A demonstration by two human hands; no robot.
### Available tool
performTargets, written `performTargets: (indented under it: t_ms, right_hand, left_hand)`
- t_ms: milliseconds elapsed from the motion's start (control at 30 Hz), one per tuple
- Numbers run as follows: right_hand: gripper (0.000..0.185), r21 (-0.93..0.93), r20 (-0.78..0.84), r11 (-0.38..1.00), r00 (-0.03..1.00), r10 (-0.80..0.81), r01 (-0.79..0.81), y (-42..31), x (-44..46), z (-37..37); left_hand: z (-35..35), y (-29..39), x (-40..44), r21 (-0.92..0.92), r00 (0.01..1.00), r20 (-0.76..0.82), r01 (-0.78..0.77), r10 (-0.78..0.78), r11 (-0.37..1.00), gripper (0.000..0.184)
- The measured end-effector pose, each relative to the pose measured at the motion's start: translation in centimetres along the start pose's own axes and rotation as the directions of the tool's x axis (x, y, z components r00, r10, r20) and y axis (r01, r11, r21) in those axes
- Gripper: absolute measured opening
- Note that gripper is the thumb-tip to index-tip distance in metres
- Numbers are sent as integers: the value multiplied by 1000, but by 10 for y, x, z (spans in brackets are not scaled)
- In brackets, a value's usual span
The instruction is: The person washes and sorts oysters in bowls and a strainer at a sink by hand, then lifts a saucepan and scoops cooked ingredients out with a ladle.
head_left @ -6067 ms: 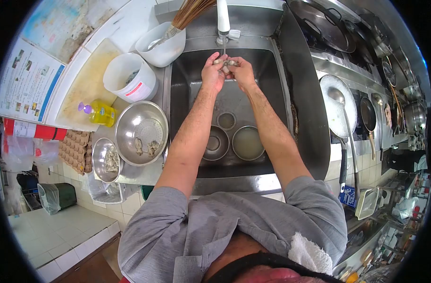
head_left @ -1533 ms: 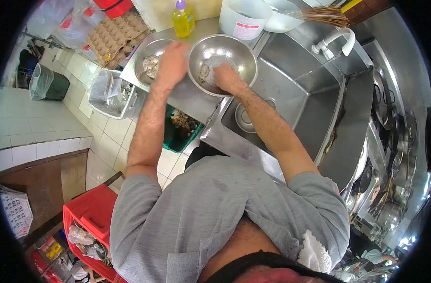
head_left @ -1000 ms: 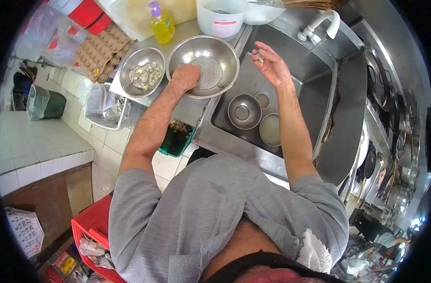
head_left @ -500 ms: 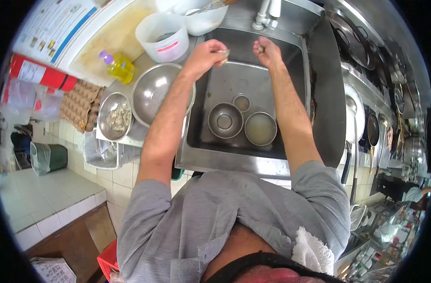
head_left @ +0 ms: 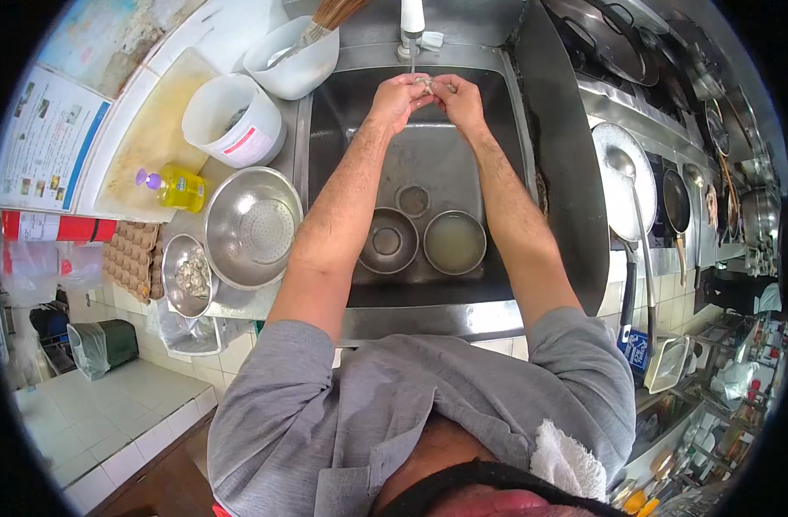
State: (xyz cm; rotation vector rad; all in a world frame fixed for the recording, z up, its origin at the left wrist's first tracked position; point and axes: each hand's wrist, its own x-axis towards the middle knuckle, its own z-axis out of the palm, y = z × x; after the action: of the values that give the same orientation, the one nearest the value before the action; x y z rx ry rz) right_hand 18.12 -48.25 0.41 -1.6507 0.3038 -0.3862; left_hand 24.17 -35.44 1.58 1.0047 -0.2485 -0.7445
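Observation:
My left hand (head_left: 397, 103) and my right hand (head_left: 461, 103) meet over the far end of the metal sink (head_left: 415, 155), just below the tap (head_left: 412, 21). Their fingertips are closed together around a small pale, wet-looking piece (head_left: 426, 84), too small to name surely. A thin stream of water falls from the tap beside the fingers. Nearer me in the sink stand a metal bowl (head_left: 370, 250), a second bowl (head_left: 483, 252) of cloudy liquid and a small round dish (head_left: 413, 188).
Left of the sink are a metal colander (head_left: 226, 246), a bowl (head_left: 177, 302) of pale pieces, a yellow soap bottle (head_left: 184, 191) and white tubs (head_left: 260, 142). A brush (head_left: 329, 17) lies across the farther tub. Pans (head_left: 677, 198) and a ladle (head_left: 637, 194) lie on the right.
My hands have come together from apart, meeting under the tap around the pale piece. The view has shifted, with the sink and counter items now further left and lower.

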Motion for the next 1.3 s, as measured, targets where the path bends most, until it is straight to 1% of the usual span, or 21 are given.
performTargets:
  t_ms: [33,100,233,300,333,400,467,533,600,633,667,700,733,800,933,1000,1033,1133,1200,1233,1300]
  right_hand:
    - [12,4,2,1000,1000,3,-3,7,4,3]
    - [15,-55,-137,996,988,-77,70,15,8,15]
    - [21,-159,-142,978,977,-159,136,9,1,25]
    - [20,42,-13,999,1000,19,-19,1,-3,24]
    - [20,41,-10,999,1000,18,-17,0,-5,24]
    - [19,187,86,979,994,65,-80,-2,-7,24]
    - [20,183,78,981,995,54,-67,-2,-9,25]
    - [22,179,68,982,997,42,-53,-4,-9,25]
    - [18,163,115,971,981,155,-173,-7,-9,21]
    - [18,164,114,971,981,155,-172,-8,-8,20]
    - [17,184,149,953,965,216,-242,-9,-6,19]
    - [16,200,185,930,944,274,-309,-8,-4,19]
    - [16,201,185,930,944,273,-309,-8,-1,20]
    - [15,540,279,750,922,269,-382,-8,3,24]
    - [16,513,287,790,935,210,-335,-10,2,29]
    - [18,388,284,866,935,214,-316,-11,-2,30]
    - [18,385,288,866,933,216,-319,-12,-5,31]
    - [18,248,296,905,916,269,-346,-14,-19,30]
    - [18,62,274,935,907,319,-348,-14,-30,32]
    - [18,57,279,935,905,322,-350,-7,-34,32]
    - [17,331,358,845,884,300,-421,9,-45,35]
  left_hand:
    - [1,-1,-1,18,999,-34,-23,23,1000,24]
    - [2,-6,-3,37,996,-75,-41,44,998,23]
    - [-5,-12,-8,-19,985,-165,-63,59,998,20]
    - [-13,-17,-11,-19,978,-198,-77,71,997,19]
    - [-19,-20,-11,-70,977,-208,-67,51,995,19]
    - [-23,-21,-13,-123,976,-215,-59,31,991,19]
    - [-23,-22,-20,-267,979,-200,-84,30,960,24]
    - [-22,-24,-25,-285,980,-195,-84,29,955,27]
    - [-23,-27,-26,-303,982,-188,-81,24,950,30]
    - [-25,-28,-26,-250,983,-179,-84,39,965,30]
    - [-28,-29,-26,-195,984,-170,-87,54,977,30]
    - [-29,-29,-26,-194,984,-170,-87,53,977,30]
    - [-31,-28,-24,-243,977,-200,-122,73,962,29]
    - [-33,-28,-24,-289,969,-232,-157,91,944,27]
    - [-42,-26,-28,-276,947,-313,-165,74,947,26]
    - [-45,-26,-32,-278,943,-328,-158,61,948,26]
    - [-46,-26,-35,-286,949,-311,-143,50,947,25]
    - [-47,-31,-51,-307,957,-288,-117,24,944,25]
    - [-47,-39,-65,-320,958,-286,-104,8,942,26]
    - [-46,-45,-72,-274,959,-283,-91,11,957,26]
    - [-46,-55,-87,-232,958,-287,-82,12,969,27]
